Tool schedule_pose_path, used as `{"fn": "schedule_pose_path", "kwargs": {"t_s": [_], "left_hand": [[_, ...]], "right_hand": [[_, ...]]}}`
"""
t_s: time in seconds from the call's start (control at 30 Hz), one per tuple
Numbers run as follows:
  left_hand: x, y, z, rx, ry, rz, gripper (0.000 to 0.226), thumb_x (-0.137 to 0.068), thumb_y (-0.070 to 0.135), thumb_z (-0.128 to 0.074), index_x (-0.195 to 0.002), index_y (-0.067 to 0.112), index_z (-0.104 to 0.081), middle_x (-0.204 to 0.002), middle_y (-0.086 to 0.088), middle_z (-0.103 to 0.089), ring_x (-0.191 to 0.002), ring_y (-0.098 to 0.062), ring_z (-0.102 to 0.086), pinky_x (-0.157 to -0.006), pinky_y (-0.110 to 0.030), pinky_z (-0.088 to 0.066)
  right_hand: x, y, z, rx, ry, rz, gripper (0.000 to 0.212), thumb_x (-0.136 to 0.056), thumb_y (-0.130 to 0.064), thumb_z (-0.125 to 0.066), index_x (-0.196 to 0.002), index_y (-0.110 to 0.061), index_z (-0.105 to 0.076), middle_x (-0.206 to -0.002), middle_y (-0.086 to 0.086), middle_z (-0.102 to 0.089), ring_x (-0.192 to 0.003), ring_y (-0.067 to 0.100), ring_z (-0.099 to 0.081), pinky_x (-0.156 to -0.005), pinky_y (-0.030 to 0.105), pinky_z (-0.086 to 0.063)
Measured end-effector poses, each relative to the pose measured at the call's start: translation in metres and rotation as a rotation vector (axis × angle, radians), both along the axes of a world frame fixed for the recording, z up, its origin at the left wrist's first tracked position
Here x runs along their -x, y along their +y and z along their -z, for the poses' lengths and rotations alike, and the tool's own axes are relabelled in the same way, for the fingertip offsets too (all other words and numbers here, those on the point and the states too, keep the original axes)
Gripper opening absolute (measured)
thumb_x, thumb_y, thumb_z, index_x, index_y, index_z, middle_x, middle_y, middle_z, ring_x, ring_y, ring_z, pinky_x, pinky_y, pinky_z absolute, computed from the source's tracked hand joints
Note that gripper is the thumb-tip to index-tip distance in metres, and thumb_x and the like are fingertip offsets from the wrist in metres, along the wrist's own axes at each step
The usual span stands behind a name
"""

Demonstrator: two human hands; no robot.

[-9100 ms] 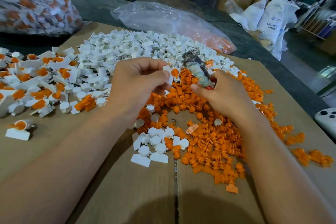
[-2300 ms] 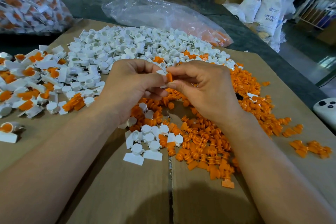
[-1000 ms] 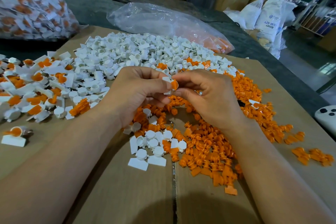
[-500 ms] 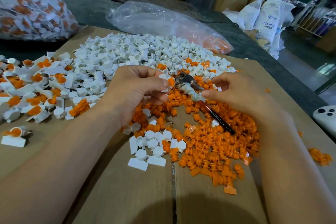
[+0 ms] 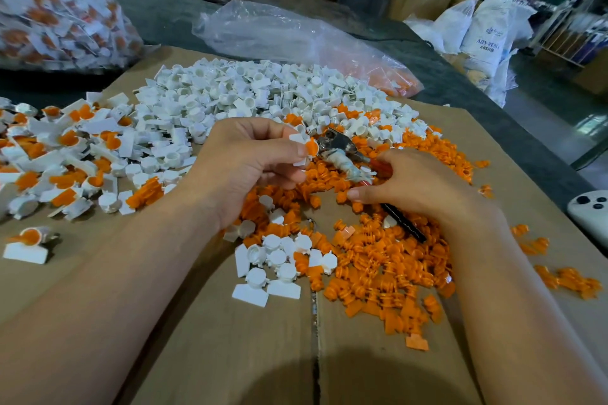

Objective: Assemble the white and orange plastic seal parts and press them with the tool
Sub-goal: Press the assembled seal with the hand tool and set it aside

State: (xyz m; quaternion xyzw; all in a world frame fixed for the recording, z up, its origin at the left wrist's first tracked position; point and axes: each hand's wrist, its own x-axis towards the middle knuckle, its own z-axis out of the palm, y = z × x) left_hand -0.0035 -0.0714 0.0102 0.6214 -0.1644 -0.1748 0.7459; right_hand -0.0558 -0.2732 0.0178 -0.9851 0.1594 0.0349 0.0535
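My left hand (image 5: 250, 168) pinches a white seal body with an orange insert (image 5: 307, 148) between thumb and fingers, above the orange pile. My right hand (image 5: 414, 187) grips the handles of the pressing tool (image 5: 342, 151), a plier-like tool with metal jaws, a taped neck and red and black handles. The tool's jaws sit right beside the seal, touching or almost touching its orange face. Loose orange inserts (image 5: 388, 266) lie heaped under both hands, and loose white bodies (image 5: 250, 95) are piled behind them.
Everything lies on a flat cardboard sheet (image 5: 230, 355). Assembled white-and-orange seals (image 5: 65, 154) are spread at the left. A clear plastic bag (image 5: 289, 33) lies behind the pile, a full bag of seals (image 5: 56, 6) at far left, a white device (image 5: 592, 210) at the right edge.
My right hand let go of the orange insert, picked up the pressing tool from the pile and brought its jaws up to the seal that my left hand holds.
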Motion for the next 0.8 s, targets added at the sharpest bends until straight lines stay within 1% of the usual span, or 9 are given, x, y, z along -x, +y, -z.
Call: {"fn": "schedule_pose_path", "kwargs": {"t_s": [0.2,0.3,0.37,0.4,0.47,0.53,0.67,0.73,0.8], "left_hand": [[0.000,0.000,0.001,-0.001,-0.015,0.004,0.011,-0.074,-0.004,-0.066,-0.069,0.005,-0.062,-0.055,-0.005,-0.066,-0.044,-0.013,-0.060,-0.048,-0.020,-0.052],[-0.001,0.000,0.001,0.002,-0.014,0.000,0.012,-0.074,-0.004,-0.066,-0.068,0.005,-0.062,-0.055,-0.005,-0.066,-0.044,-0.013,-0.060,-0.048,-0.019,-0.052],[-0.001,0.000,0.002,0.005,-0.016,-0.003,0.011,-0.074,-0.004,-0.066,-0.069,0.005,-0.062,-0.055,-0.004,-0.066,-0.044,-0.013,-0.060,-0.047,-0.019,-0.051],[-0.001,0.000,0.002,0.009,-0.018,-0.006,0.011,-0.074,-0.004,-0.066,-0.069,0.005,-0.062,-0.055,-0.004,-0.066,-0.044,-0.012,-0.060,-0.047,-0.019,-0.051],[-0.002,0.001,0.002,0.020,-0.015,-0.014,0.012,-0.074,-0.004,-0.066,-0.068,0.006,-0.063,-0.055,-0.004,-0.066,-0.044,-0.012,-0.060,-0.046,-0.019,-0.050],[-0.003,0.002,0.002,0.039,-0.001,-0.024,0.012,-0.075,-0.004,-0.066,-0.069,0.006,-0.062,-0.056,-0.004,-0.066,-0.044,-0.012,-0.060,-0.045,-0.018,-0.048],[-0.004,0.000,0.003,0.086,0.003,-0.068,0.014,-0.077,-0.003,-0.065,-0.069,0.007,-0.061,-0.056,-0.003,-0.066,-0.046,-0.012,-0.062,-0.044,-0.018,-0.047],[-0.004,0.000,0.003,0.109,-0.009,-0.094,0.014,-0.078,-0.003,-0.065,-0.071,0.008,-0.060,-0.057,-0.002,-0.066,-0.048,-0.013,-0.062,-0.045,-0.018,-0.048],[-0.005,-0.001,0.003,0.140,-0.009,-0.113,0.014,-0.079,-0.003,-0.064,-0.073,0.008,-0.058,-0.057,-0.002,-0.066,-0.050,-0.013,-0.063,-0.047,-0.019,-0.049]], "right_hand": [[-0.003,0.003,0.002,-0.003,-0.099,0.042,0.085,-0.066,-0.064,-0.066,-0.134,-0.019,-0.044,-0.131,0.003,-0.050,-0.118,0.021,-0.045,-0.081,0.030,-0.038],[-0.003,0.007,0.000,0.018,-0.187,0.038,0.069,-0.067,-0.053,-0.070,-0.125,-0.019,-0.054,-0.104,-0.004,-0.056,-0.086,0.009,-0.047,-0.055,0.020,-0.030],[-0.002,0.008,0.000,0.047,-0.224,0.031,0.053,-0.066,-0.045,-0.070,-0.111,-0.017,-0.062,-0.105,-0.003,-0.060,-0.064,0.003,-0.038,-0.048,0.020,-0.024],[-0.002,0.009,-0.001,0.058,-0.230,0.030,0.046,-0.066,-0.042,-0.070,-0.103,-0.016,-0.066,-0.109,-0.003,-0.061,-0.060,0.003,-0.037,-0.047,0.021,-0.024],[0.000,0.011,-0.004,0.068,-0.223,0.031,0.041,-0.065,-0.041,-0.069,-0.097,-0.017,-0.067,-0.099,-0.001,-0.062,-0.064,0.007,-0.041,-0.048,0.021,-0.028],[0.002,0.013,-0.009,0.037,-0.258,0.036,0.041,-0.066,-0.039,-0.069,-0.101,-0.019,-0.067,-0.083,-0.003,-0.055,-0.073,0.012,-0.046,-0.053,0.022,-0.036],[0.009,0.020,-0.019,-0.067,-0.456,0.024,0.039,-0.068,-0.033,-0.065,-0.104,-0.018,-0.066,-0.084,-0.005,-0.058,-0.084,0.017,-0.055,-0.068,0.029,-0.042],[0.009,0.023,-0.020,-0.086,-0.523,0.006,0.033,-0.072,-0.027,-0.061,-0.102,-0.014,-0.065,-0.080,-0.004,-0.056,-0.079,0.017,-0.054,-0.066,0.029,-0.042],[0.009,0.023,-0.020,-0.102,-0.544,-0.010,0.025,-0.077,-0.016,-0.058,-0.101,-0.013,-0.061,-0.071,-0.007,-0.051,-0.069,0.013,-0.047,-0.057,0.016,-0.036]]}}
